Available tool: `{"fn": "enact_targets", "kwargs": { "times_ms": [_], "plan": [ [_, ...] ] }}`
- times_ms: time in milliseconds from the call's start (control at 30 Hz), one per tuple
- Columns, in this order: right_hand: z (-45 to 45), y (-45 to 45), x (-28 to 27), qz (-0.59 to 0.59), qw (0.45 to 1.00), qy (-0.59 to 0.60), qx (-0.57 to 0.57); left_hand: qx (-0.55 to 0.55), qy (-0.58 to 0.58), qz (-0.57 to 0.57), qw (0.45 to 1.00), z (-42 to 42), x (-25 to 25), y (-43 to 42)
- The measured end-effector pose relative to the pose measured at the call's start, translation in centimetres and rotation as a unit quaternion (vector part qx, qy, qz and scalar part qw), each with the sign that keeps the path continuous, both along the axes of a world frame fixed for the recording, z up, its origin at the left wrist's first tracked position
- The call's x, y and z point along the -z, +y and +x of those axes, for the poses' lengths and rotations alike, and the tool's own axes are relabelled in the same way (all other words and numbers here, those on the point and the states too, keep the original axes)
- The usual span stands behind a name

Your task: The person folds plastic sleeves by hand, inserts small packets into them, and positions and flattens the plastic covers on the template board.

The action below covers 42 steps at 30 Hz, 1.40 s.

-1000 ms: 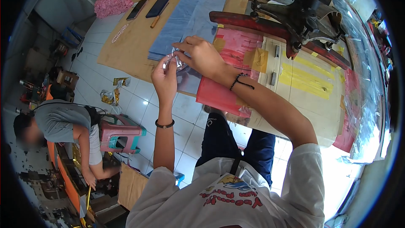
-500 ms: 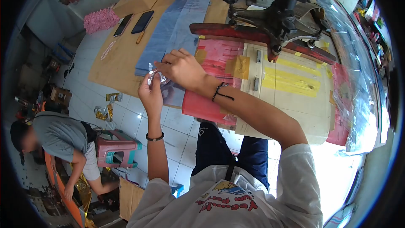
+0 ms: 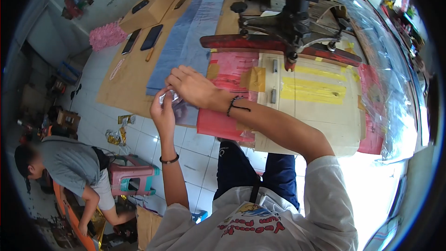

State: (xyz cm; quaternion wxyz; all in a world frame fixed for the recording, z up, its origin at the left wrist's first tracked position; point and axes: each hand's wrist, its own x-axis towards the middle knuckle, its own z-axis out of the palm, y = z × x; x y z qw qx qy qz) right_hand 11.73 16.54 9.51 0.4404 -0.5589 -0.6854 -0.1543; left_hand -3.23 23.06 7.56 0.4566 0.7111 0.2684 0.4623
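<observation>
Between my hands is a small, crumpled, shiny silvery piece, perhaps foil or clear film. My left hand pinches it from below between thumb and fingers. Over its upper side bends my right hand, fingers closed and fingertips at the piece, partly hiding it. Under and beyond the hands, a stack of bluish sheets runs along the table. Just right of them lies a red sheet beside a beige board with yellow tape strips.
A press head with a red bar overhangs the board. Two phones, one a dark phone, lie on brown board near pink material. Clear plastic sheeting covers the right side. Another person bends beside a stool.
My right fingers have come down closer to my left hand, covering more of the silvery piece. The view has shifted slightly. The other person remains bent over at the lower left.
</observation>
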Motion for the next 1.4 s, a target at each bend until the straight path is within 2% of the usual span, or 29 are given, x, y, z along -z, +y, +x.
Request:
{"fn": "enact_targets", "kwargs": {
  "times_ms": [67,367,567,667,767,867,1033,1133,1233,1400],
  "plan": [
    [0.2,-0.7,-0.6,-0.006,0.999,-0.05,-0.005,-0.004,0.02,-0.033,0.999,-0.2,0.2,0.5],
    [0.8,-1.1,-0.9,-0.006,0.999,0.04,-0.024,0.001,0.006,0.003,1.0,0.0,-0.3,-0.3],
    [0.1,-1.4,-0.7,0.021,0.999,0.009,0.039,0.012,0.008,-0.008,1.0,-0.2,-1.1,-0.9],
    [0.2,-1.4,-0.7,0.02,0.999,0.029,0.018,0.015,-0.001,-0.007,1.0,-0.2,-0.8,-0.7],
    [1.0,-0.6,-0.7,-0.012,0.994,0.092,-0.059,0.017,-0.007,0.005,1.0,-0.1,-0.6,-0.8],
    [1.1,-1.0,-1.4,-0.061,0.991,0.099,-0.07,0.013,0.007,0.012,1.0,-0.1,-0.7,-0.8],
    [0.9,-0.9,-0.9,-0.033,0.994,0.067,-0.077,0.017,0.001,0.018,1.0,-0.3,-0.4,-0.5],
    [1.2,-1.1,-1.0,-0.03,0.994,0.039,-0.094,0.059,-0.072,-0.058,0.994,-0.7,-0.3,0.1],
    [1.3,-1.7,-1.5,-0.013,0.996,-0.005,-0.091,0.079,0.005,-0.106,0.991,-1.3,-1.1,0.5],
    [1.4,-2.7,-2.5,0.005,0.991,-0.097,-0.092,0.172,0.024,-0.204,0.963,-1.8,-2.8,2.2]
  ]
}}
